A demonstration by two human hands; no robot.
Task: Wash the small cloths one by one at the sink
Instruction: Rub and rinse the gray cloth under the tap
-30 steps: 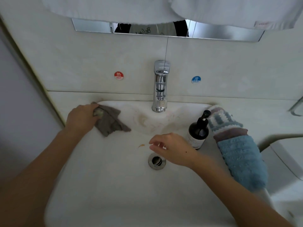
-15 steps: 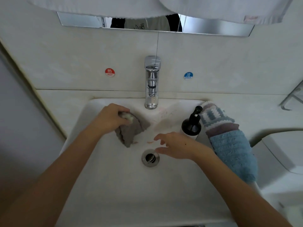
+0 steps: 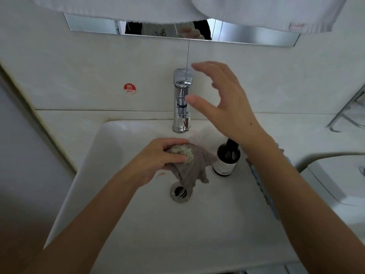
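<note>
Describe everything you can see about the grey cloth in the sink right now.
The small grey-brown fabric cloth looks soft and crumpled, with a cream patterned patch on top near the fingers. The left hand grips its bunched upper part, thumb over it and fingers beneath, holding it in the white ceramic basin below the chrome tap. Its loose lower corners hang down just above the round metal drain. No water is visibly running.

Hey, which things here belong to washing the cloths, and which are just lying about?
In use:
- grey cloth, gripped by left hand
- faucet, right hand open beside it
- sink

Lying about:
- dark pump bottle
- HOT sticker
- white towels overhead
</note>
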